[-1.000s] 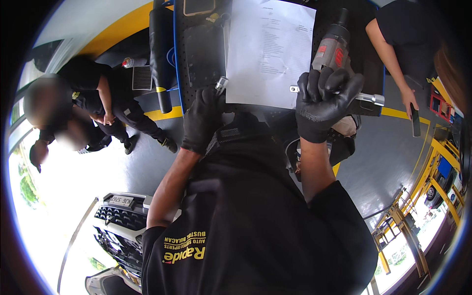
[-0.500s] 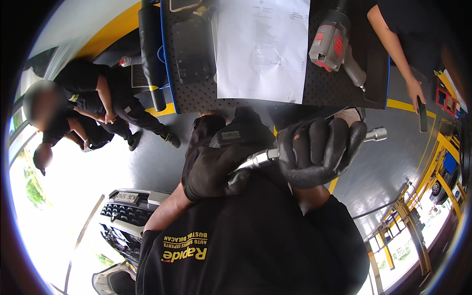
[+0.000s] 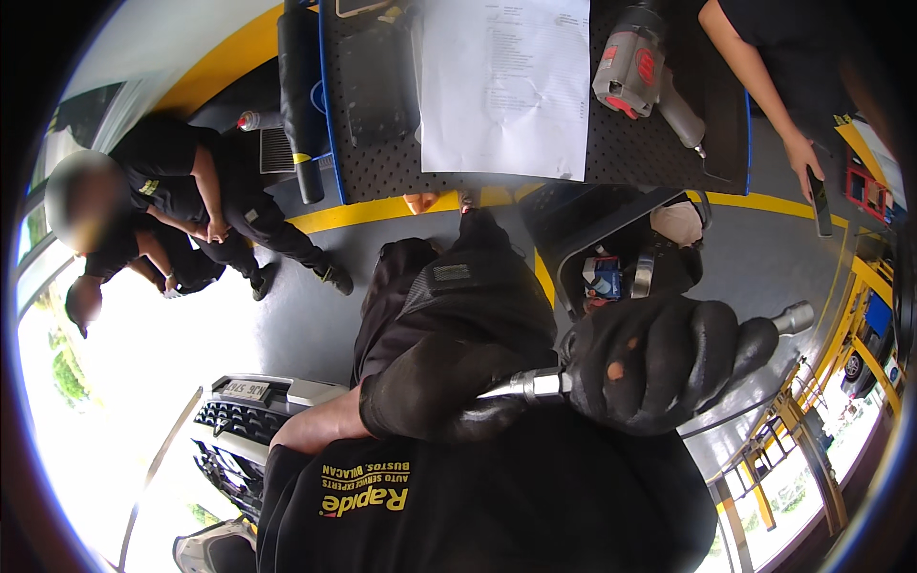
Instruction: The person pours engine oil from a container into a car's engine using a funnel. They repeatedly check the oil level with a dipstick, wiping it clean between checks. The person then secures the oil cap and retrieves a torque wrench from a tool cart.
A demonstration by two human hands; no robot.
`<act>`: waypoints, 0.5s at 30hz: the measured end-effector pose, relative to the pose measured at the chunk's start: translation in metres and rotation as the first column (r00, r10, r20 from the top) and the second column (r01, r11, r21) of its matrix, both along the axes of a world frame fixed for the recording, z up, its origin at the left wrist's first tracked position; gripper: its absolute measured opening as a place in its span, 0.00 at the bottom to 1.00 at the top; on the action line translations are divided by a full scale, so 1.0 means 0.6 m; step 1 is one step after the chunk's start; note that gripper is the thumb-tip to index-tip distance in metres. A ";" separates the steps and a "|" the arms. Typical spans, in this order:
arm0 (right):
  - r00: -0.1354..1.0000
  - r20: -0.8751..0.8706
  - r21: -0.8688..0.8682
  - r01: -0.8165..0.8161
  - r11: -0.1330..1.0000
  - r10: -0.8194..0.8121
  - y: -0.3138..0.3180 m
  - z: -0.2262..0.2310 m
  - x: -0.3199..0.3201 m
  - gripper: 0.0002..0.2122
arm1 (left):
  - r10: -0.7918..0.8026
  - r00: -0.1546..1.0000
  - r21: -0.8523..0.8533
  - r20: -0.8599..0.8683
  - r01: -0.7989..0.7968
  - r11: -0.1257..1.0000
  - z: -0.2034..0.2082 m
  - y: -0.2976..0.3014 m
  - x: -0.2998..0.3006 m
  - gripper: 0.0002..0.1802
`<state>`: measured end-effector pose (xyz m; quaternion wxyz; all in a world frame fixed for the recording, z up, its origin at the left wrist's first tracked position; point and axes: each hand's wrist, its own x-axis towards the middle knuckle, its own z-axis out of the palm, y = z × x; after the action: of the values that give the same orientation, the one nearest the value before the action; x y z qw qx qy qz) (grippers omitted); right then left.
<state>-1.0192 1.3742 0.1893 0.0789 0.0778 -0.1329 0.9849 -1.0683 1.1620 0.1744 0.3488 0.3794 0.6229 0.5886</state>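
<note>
A chrome socket extension bar (image 3: 543, 385) lies across my front, gripped by both black-gloved hands. My left hand (image 3: 430, 387) is closed round its left part, where a smooth tapered length runs into the fist. My right hand (image 3: 659, 363) wraps the middle of the bar, fingers curled over it. Beyond that fist sticks out the socket-like end (image 3: 794, 318), tilted up to the right. A bright stepped joint shows between the two hands. What lies inside either fist is hidden.
Ahead stands a perforated black worktop (image 3: 382, 177) bearing a printed paper sheet (image 3: 504, 91) and a grey-and-red impact wrench (image 3: 630, 76). Below it sits an open bin-like container (image 3: 564, 258). A person's hand (image 3: 805, 158) holds a phone at right; other people (image 3: 181, 181) stand left, near a vehicle (image 3: 248, 406).
Both hands have moved down toward my body and to the right, still gripping the bar. The container under the worktop has come into fuller view.
</note>
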 end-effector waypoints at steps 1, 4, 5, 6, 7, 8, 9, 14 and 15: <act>0.998 -0.060 0.015 -0.026 1.000 0.027 -0.002 -0.007 0.001 0.30 | 0.016 0.999 -0.003 -0.029 -0.016 1.000 0.010 -0.005 0.003 0.18; 0.997 -0.068 0.042 0.028 0.999 -0.025 -0.041 -0.002 0.013 0.29 | 0.021 0.999 -0.022 -0.039 -0.022 1.000 0.014 -0.040 0.026 0.17; 0.997 -0.045 0.049 0.072 0.996 -0.069 -0.057 0.003 0.019 0.28 | 0.012 0.999 -0.030 -0.031 -0.013 0.999 0.010 -0.052 0.036 0.17; 0.995 -0.095 0.081 0.035 0.996 -0.027 -0.062 0.002 0.022 0.28 | 0.036 0.999 -0.013 -0.015 -0.036 0.999 0.006 -0.062 0.047 0.17; 0.989 -0.144 0.117 -0.009 0.993 0.026 -0.065 -0.002 0.017 0.29 | 0.068 0.998 0.004 0.000 -0.068 0.998 0.001 -0.075 0.062 0.16; 0.981 -0.185 0.190 -0.023 0.982 0.059 -0.072 0.005 0.016 0.24 | 0.099 0.995 0.033 0.009 -0.099 0.995 -0.001 -0.087 0.077 0.16; 0.970 -0.225 0.261 -0.027 0.965 0.088 -0.080 0.012 0.015 0.20 | 0.126 0.992 0.059 0.020 -0.127 0.990 -0.003 -0.100 0.093 0.16; 0.993 -0.109 0.400 0.079 0.913 -0.038 -0.151 0.112 0.083 0.17 | 0.162 0.981 0.245 0.104 -0.183 0.952 -0.022 -0.166 0.179 0.16; 0.993 -0.116 0.304 0.071 0.950 -0.037 -0.148 0.130 0.096 0.16 | 0.167 0.980 0.263 0.108 -0.190 0.946 -0.023 -0.176 0.195 0.15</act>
<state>-0.9615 1.2852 0.2671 0.1001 0.1388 -0.2824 0.9439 -0.9511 1.0563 0.1604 0.2646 0.3404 0.5524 0.7134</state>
